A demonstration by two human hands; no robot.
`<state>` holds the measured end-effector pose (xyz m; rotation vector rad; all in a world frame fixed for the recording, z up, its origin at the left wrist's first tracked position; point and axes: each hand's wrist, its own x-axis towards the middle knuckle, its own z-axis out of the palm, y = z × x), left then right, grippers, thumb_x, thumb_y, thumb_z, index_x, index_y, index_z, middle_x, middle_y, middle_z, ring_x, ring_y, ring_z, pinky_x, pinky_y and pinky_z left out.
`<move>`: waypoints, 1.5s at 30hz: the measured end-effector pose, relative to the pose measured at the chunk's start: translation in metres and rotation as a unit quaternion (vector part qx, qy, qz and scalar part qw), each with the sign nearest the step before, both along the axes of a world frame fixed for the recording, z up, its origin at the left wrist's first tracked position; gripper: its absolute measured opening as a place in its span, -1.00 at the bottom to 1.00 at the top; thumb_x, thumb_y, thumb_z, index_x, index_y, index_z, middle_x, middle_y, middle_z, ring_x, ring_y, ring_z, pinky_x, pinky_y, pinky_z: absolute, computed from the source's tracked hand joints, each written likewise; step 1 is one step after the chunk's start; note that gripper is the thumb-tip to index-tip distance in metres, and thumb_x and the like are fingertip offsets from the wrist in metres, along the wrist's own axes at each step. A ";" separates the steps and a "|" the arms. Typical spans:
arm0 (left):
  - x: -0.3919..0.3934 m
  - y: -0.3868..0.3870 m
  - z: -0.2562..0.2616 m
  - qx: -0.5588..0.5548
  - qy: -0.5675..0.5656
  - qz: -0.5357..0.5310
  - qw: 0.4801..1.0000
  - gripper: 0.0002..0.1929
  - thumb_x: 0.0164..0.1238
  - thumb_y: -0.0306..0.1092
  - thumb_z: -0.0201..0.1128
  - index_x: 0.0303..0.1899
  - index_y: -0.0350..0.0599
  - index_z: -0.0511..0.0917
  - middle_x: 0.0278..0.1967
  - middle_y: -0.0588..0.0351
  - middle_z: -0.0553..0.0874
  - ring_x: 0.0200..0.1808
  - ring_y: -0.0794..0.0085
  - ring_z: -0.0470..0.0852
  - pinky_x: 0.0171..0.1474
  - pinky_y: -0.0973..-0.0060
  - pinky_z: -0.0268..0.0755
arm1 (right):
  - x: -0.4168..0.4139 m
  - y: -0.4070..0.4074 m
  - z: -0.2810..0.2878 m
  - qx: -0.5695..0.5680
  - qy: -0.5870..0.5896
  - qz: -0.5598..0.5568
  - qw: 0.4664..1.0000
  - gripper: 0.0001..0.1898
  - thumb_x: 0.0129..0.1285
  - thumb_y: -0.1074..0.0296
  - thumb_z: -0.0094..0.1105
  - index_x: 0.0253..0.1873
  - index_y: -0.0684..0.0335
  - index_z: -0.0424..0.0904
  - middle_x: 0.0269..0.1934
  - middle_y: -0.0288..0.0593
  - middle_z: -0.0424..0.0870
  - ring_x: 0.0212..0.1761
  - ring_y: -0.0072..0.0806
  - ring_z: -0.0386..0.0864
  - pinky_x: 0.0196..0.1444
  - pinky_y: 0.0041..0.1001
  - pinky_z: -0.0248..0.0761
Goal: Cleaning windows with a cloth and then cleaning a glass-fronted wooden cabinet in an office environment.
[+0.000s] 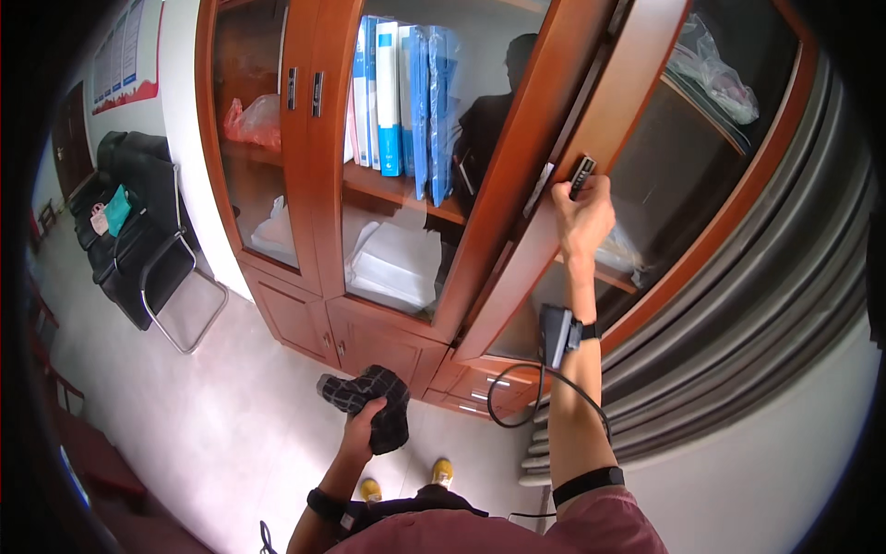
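Observation:
My left hand [363, 424] grips a bunched dark cloth [379, 395] with a pale check pattern, held low before the cabinet. My right hand [587, 211] has its fingers around the small metal handle [582, 173] on a glass-paned door of the wooden cabinet [332, 208]. That door [536, 284] stands slightly ajar, its inner edge apart from the frame beside it. Behind the middle glass pane are blue and white ring binders [389, 97] on a shelf, with a stack of white paper [394, 266] below them.
At the right, a ribbed grey radiator [692, 332] runs close beside the cabinet and my right arm. A black chair with a metal frame [149, 235] is at the left. A cable [516, 422] loops from the device [557, 336] on my right wrist. Low drawers [484, 388] are under the door.

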<state>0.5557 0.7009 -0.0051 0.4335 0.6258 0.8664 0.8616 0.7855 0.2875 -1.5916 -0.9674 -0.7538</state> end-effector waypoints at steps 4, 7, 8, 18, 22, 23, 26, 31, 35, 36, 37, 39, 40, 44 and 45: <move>0.007 -0.005 0.015 0.004 0.006 -0.048 0.999 -0.54 0.22 -0.32 0.15 0.14 -0.28 0.37 0.04 -0.08 0.57 0.05 0.22 0.58 0.13 0.30 0.44 | -0.028 -0.084 -0.004 0.018 0.002 0.004 1.000 -0.79 -0.01 0.35 0.27 -0.35 0.27 0.41 -0.61 -0.24 0.42 -0.57 -0.51 0.41 -0.46 -0.49 0.33; 0.018 -0.009 0.005 -0.051 -0.025 -0.078 0.995 -0.56 0.19 -0.30 0.25 0.08 -0.26 0.41 -0.10 0.04 0.62 -0.12 0.34 0.65 -0.02 0.45 0.51 | -0.035 -0.160 -0.016 0.026 0.048 0.098 0.994 -0.87 0.15 0.46 0.17 -0.28 0.25 0.38 -0.44 -0.43 0.39 -0.41 -0.73 0.35 -0.37 -0.69 0.23; 0.023 -0.010 0.002 -0.059 -0.046 -0.117 0.990 -0.55 0.21 -0.27 0.24 0.09 -0.27 0.41 -0.09 0.03 0.62 -0.11 0.34 0.64 -0.01 0.45 0.50 | -0.041 -0.183 -0.020 0.050 0.073 0.136 0.987 -0.89 0.21 0.47 0.13 -0.24 0.25 0.38 -0.40 -0.44 0.40 -0.38 -0.74 0.34 -0.34 -0.71 0.22; 0.088 -0.043 -0.004 -0.027 -0.011 -0.319 0.947 -0.50 0.25 -0.13 0.20 0.06 -0.38 0.44 -0.04 0.05 0.60 -0.05 0.45 0.60 0.04 0.52 0.45 | -0.016 -0.360 -0.074 0.146 0.180 0.113 0.966 -0.62 0.36 0.38 0.00 0.24 0.28 0.28 0.10 -0.19 0.44 0.10 -0.51 0.37 0.14 -0.53 0.24; 0.115 -0.055 -0.004 -0.034 0.009 -0.355 0.934 -0.51 0.25 -0.13 0.20 0.06 -0.37 0.44 -0.07 0.07 0.61 -0.08 0.46 0.61 0.02 0.53 0.46 | 0.015 -0.385 -0.082 0.114 0.076 -0.153 0.979 -0.55 0.30 0.51 0.07 0.27 0.34 0.26 0.15 -0.16 0.43 0.14 -0.49 0.37 0.21 -0.53 0.18; 0.122 -0.058 -0.012 -0.038 0.017 -0.361 0.932 -0.51 0.25 -0.14 0.20 0.06 -0.36 0.44 -0.08 0.07 0.62 -0.10 0.45 0.61 0.02 0.53 0.46 | 0.024 -0.394 -0.085 0.113 0.096 -0.165 0.975 -0.55 0.30 0.51 0.06 0.27 0.35 0.25 0.16 -0.15 0.42 0.14 -0.47 0.38 0.21 -0.53 0.18; 0.148 -0.066 -0.026 -0.052 0.033 -0.366 0.929 -0.52 0.25 -0.13 0.20 0.05 -0.35 0.45 -0.11 0.08 0.62 -0.11 0.46 0.62 0.02 0.54 0.45 | 0.041 -0.402 -0.091 0.124 0.084 -0.186 0.971 -0.54 0.31 0.47 0.06 0.28 0.36 0.23 0.16 -0.12 0.42 0.14 -0.43 0.38 0.21 -0.50 0.21; 0.195 -0.072 -0.044 -0.023 0.120 -0.373 0.920 -0.47 0.23 -0.13 0.14 0.14 -0.32 0.39 -0.01 -0.03 0.61 -0.01 0.32 0.61 0.13 0.41 0.42 | 0.053 -0.395 -0.101 0.056 -0.102 -0.412 0.904 -0.52 0.32 0.45 0.05 0.30 0.38 0.19 0.21 0.04 0.35 0.17 -0.29 0.40 0.25 -0.31 0.24; 0.234 -0.075 -0.054 0.114 0.268 -0.364 0.885 -0.56 0.24 -0.09 0.12 -0.04 -0.31 0.51 -0.16 0.06 0.66 -0.15 0.38 0.63 -0.02 0.46 0.43 | 0.038 -0.386 -0.121 0.097 -0.212 -0.378 0.896 -0.74 0.31 0.53 -0.02 0.06 0.49 0.33 0.02 0.11 0.48 0.01 -0.11 0.49 0.09 -0.20 0.38; 0.233 -0.068 -0.061 0.234 0.330 -0.378 0.833 -0.55 0.25 -0.07 0.10 -0.07 -0.33 0.51 -0.18 0.07 0.66 -0.15 0.37 0.62 -0.05 0.45 0.42 | 0.041 -0.380 -0.143 0.038 -0.161 -0.186 0.969 -0.79 0.29 0.55 -0.03 0.00 0.47 0.37 -0.03 0.09 0.50 -0.04 -0.11 0.50 0.05 -0.23 0.39; 0.237 -0.065 -0.062 0.354 0.374 -0.400 0.758 -0.54 0.25 -0.05 0.09 -0.10 -0.35 0.51 -0.21 0.07 0.65 -0.16 0.35 0.61 -0.08 0.44 0.41 | 0.041 -0.376 -0.157 -0.026 -0.109 -0.001 0.994 -0.83 0.28 0.56 -0.05 -0.06 0.46 0.41 -0.08 0.07 0.52 -0.09 -0.11 0.51 0.00 -0.26 0.41; 0.247 -0.062 -0.051 0.449 0.383 -0.368 0.719 -0.79 0.26 -0.25 0.02 -0.30 -0.22 0.46 -0.54 -0.08 0.54 -0.47 0.21 0.57 -0.43 0.28 0.40 | 0.047 -0.331 -0.179 -0.258 0.176 0.072 0.947 -0.72 0.28 0.35 0.05 0.05 0.30 0.44 -0.03 -0.02 0.52 -0.03 -0.18 0.47 0.00 -0.33 0.37; 0.258 -0.064 -0.024 0.421 0.364 -0.387 0.735 -0.80 0.25 -0.26 0.03 -0.33 -0.23 0.43 -0.56 -0.08 0.53 -0.49 0.17 0.55 -0.43 0.27 0.38 | 0.051 -0.314 -0.212 -0.237 0.288 0.095 0.923 -0.63 0.28 0.24 0.08 0.13 0.27 0.39 0.01 0.00 0.51 -0.03 -0.14 0.48 0.05 -0.27 0.35; 0.270 -0.032 -0.005 0.606 0.215 -0.430 0.634 -0.71 0.26 -0.19 0.11 -0.16 -0.24 0.48 -0.24 -0.19 0.58 -0.14 0.03 0.55 -0.05 0.25 0.37 | 0.071 -0.258 -0.317 0.045 0.755 0.251 0.604 -0.38 0.30 -0.17 -0.06 0.27 0.19 0.32 0.15 -0.07 0.43 0.07 -0.29 0.46 0.11 -0.33 0.32; 0.258 -0.020 -0.003 0.643 0.229 -0.459 0.569 -0.69 0.27 -0.18 0.11 -0.11 -0.23 0.47 -0.16 -0.21 0.57 -0.07 0.01 0.54 0.01 0.24 0.36 | 0.065 -0.231 -0.306 0.071 0.787 0.298 0.536 -0.35 0.29 -0.22 -0.11 0.29 0.17 0.30 0.17 -0.01 0.43 0.12 -0.26 0.45 0.20 -0.30 0.27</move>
